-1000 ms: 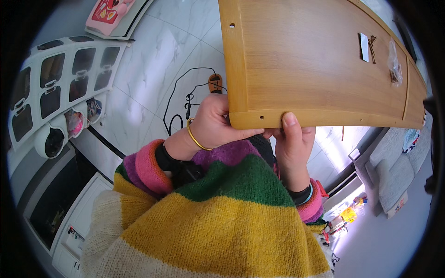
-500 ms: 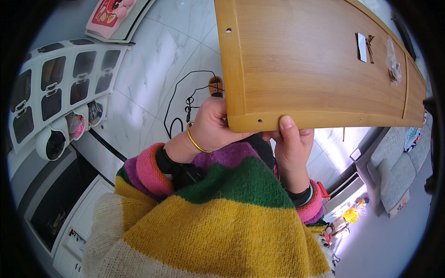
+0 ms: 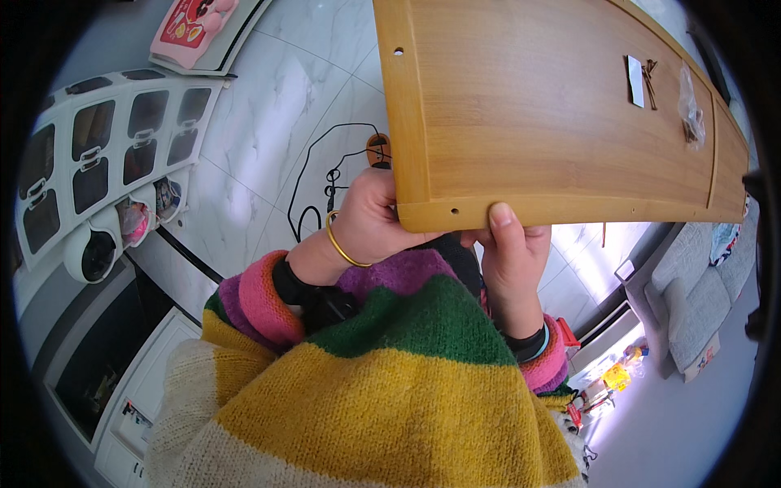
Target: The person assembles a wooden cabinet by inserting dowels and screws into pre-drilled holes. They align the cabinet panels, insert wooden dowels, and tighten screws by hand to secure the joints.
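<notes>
A light-brown wooden panel [image 3: 529, 122] with a raised frame and drilled holes fills the upper right. My right hand [image 3: 518, 260] grips its near edge, thumb on top of the frame and the other fingers curled underneath. My left hand [image 3: 376, 218] is closed at the panel's near left corner, its fingers running beneath the wood; whatever they hold there is hidden. On the panel lie several bronze-coloured screws [image 3: 650, 84], a small white slip [image 3: 634, 81] beside them, and a clear plastic bag [image 3: 691, 110] with small brown pieces in it.
Black cables [image 3: 297, 175] and an orange-and-black object [image 3: 377, 150] lie on the marble-patterned floor [image 3: 268, 106]. White storage bins [image 3: 114, 138] stand at the left. A grey sofa [image 3: 700, 289] is at the right, with colourful packages [image 3: 616, 378] near it.
The panel's left end and my left hand have shifted very slightly left and up. My right hand keeps its hold, and the screws and bag stay in place on the wood.
</notes>
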A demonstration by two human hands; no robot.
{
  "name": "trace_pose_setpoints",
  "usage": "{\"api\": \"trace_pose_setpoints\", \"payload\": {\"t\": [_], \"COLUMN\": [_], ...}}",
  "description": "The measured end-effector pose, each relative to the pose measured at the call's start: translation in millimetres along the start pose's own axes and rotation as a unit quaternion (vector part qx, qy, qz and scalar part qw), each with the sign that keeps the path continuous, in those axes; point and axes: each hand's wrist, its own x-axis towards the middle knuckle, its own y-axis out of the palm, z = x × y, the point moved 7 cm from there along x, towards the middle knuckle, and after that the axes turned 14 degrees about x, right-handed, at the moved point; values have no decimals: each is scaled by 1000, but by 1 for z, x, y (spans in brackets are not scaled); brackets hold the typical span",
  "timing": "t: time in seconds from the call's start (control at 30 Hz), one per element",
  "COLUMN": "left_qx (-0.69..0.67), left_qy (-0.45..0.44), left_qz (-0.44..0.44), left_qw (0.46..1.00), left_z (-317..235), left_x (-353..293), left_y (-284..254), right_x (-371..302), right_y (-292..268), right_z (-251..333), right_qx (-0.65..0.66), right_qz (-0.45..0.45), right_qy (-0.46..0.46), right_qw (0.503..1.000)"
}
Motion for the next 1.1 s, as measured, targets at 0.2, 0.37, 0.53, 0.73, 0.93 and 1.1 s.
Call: {"api": "trace_pose_setpoints", "payload": {"t": [0.2,0.37,0.53,0.73,0.93,1.1], "left_qx": [-35,-84,-60,-70,-56,-35], "left_qy": [-20,-38,-7,2,-4,6], "left_qz": [24,25,30,29,37,33], "left_qw": [999,995,998,997,998,999], "left_z": [0,3,2,1,0,-3], "left_x": [0,0,1,2,3,3], "left_y": [1,3,4,5,5,4], "right_x": [1,0,-11,-36,-21,-15], "right_y": [-1,-8,-19,-18,-3,5], "right_z": [0,-3,5,51,68,62], "right_qx": [1,-11,-174,-280,-283,-314], "right_qz": [-8,-8,56,93,60,104], "right_qy": [2,18,143,200,91,49], "right_qw": [1000,1000,973,934,953,942]}}
